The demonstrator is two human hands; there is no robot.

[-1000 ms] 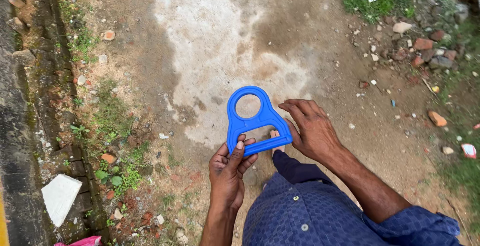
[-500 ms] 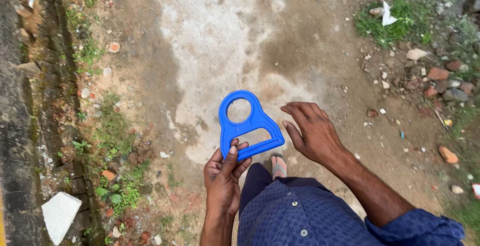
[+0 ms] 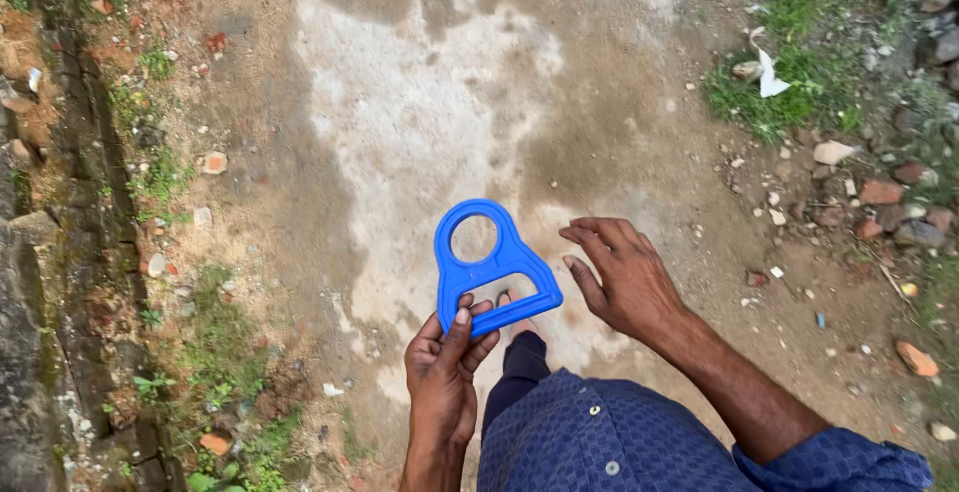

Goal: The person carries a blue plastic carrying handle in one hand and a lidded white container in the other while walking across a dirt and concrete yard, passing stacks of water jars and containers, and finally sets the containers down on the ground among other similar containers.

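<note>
Blue plastic handle (image 3: pixel 491 270) pinched by left hand (image 3: pixel 442 367), right hand (image 3: pixel 619 274) spread empty, damp dirt path (image 3: pixel 420 102), grass edges (image 3: pixel 789 92)

A plastic handle (image 3: pixel 491 270) sits pinched in the left hand (image 3: pixel 443 372), the right hand (image 3: pixel 621 274) just beside it, above a dirt path (image 3: pixel 420 102) between grass patches.

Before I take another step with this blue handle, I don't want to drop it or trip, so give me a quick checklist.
1. Left hand grips blue plastic carry handle at its bar: ok.
2. Right hand on handle: not ok, open beside it, apart.
3. Handle intact, ring hole clear: ok.
4. Concrete path ahead free of obstacles: ok.
5. Loose stones on the right side: not ok, keep left of them.
6. Footing dry: cannot tell, patches look damp.
</note>
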